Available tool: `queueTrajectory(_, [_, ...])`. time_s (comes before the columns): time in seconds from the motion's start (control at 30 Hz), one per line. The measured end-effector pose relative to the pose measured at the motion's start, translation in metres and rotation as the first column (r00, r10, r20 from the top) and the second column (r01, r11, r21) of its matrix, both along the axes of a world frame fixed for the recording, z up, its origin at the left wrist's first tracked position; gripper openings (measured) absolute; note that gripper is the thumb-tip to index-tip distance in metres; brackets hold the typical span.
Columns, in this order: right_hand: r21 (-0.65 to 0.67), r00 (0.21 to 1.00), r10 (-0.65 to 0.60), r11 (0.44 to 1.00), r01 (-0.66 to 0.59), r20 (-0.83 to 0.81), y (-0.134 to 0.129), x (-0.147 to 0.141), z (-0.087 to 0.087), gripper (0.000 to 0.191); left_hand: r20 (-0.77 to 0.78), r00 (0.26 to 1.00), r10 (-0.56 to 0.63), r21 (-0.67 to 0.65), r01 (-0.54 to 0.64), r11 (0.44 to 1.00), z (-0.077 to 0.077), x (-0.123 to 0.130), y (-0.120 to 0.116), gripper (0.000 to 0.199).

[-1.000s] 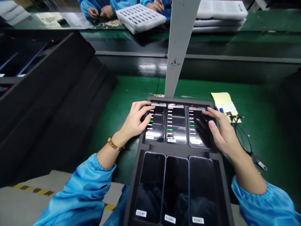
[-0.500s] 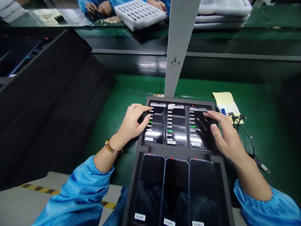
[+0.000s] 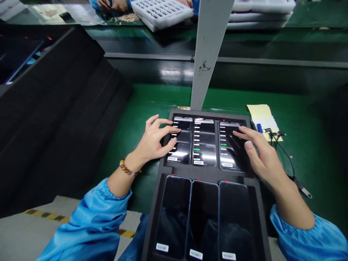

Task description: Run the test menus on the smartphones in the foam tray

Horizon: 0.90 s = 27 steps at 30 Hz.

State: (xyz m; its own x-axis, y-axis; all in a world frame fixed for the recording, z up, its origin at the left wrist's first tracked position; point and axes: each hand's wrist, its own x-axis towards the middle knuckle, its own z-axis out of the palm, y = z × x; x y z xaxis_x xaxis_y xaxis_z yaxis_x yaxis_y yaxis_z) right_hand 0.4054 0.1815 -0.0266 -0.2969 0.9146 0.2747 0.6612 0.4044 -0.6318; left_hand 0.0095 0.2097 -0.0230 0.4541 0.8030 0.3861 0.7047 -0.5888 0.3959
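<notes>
A black foam tray [image 3: 187, 172] holds two rows of smartphones. The far row's screens are lit with text lists, one line green on each. My left hand [image 3: 156, 139] is open at the far-left phone [image 3: 181, 145], a fingertip over its screen. My right hand [image 3: 259, 152] is open too, its fingers over the screen of the far-right phone [image 3: 230, 152]. Between them lies the far-middle phone [image 3: 204, 145]. The near row's left phone [image 3: 175, 214], middle phone [image 3: 203, 217] and right phone [image 3: 235, 217] have dark screens and white labels.
A grey post [image 3: 210, 54] rises just behind the tray. Stacked black foam trays [image 3: 62, 108] stand at the left. To the right lie yellow paper [image 3: 258, 110], a blue marker cap [image 3: 259, 127] and a cable [image 3: 288, 161]. Across, a co-worker's hands [image 3: 115, 4] are beside a white tray [image 3: 165, 14].
My left hand's fingers have spread, and its index finger reaches further over the far-left phone. My right hand's fingertips have shifted slightly left on the far-right phone. The view has tilted a little.
</notes>
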Motion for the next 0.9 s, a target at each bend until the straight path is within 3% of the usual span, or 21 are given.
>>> queueTrajectory(0.23, [-0.015, 1.000, -0.005, 1.000, 0.005, -0.020, 0.000, 0.004, 0.000, 0.040, 0.022, 1.000, 0.010, -0.044, -0.009, 0.999, 0.004, 0.001, 0.000, 0.025])
queueTrajectory(0.33, [0.011, 0.993, 0.055, 0.998, -0.054, -0.107, -0.002, 0.005, 0.003, 0.035, 0.088, 0.996, -0.015, -0.075, 0.021, 0.997, 0.006, 0.002, -0.003, 0.015])
queueTrajectory(0.43, [0.054, 0.975, 0.129, 0.991, -0.121, -0.181, -0.005, -0.002, 0.010, 0.035, 0.178, 0.984, -0.032, -0.098, 0.050, 0.994, 0.009, 0.005, -0.006, 0.025])
queueTrajectory(0.5, [0.032, 0.981, 0.159, 0.987, -0.156, -0.114, -0.006, -0.013, 0.015, 0.031, 0.192, 0.981, -0.016, -0.094, 0.034, 0.995, 0.011, 0.009, -0.007, 0.024])
queueTrajectory(0.67, [-0.080, 0.942, 0.323, 0.945, -0.316, 0.088, -0.006, -0.042, 0.023, 0.048, 0.164, 0.986, 0.037, -0.073, -0.026, 0.997, 0.008, 0.013, -0.005, 0.022])
queueTrajectory(0.8, [-0.103, 0.904, 0.415, 0.900, -0.424, -0.102, -0.008, -0.036, 0.026, 0.038, 0.146, 0.987, 0.070, -0.069, -0.061, 0.996, 0.004, 0.009, -0.003, 0.023])
queueTrajectory(0.9, [-0.020, 0.923, 0.310, 0.946, -0.322, -0.229, -0.009, -0.018, 0.025, 0.039, 0.145, 0.987, 0.065, -0.057, -0.058, 0.997, 0.003, 0.007, -0.003, 0.022])
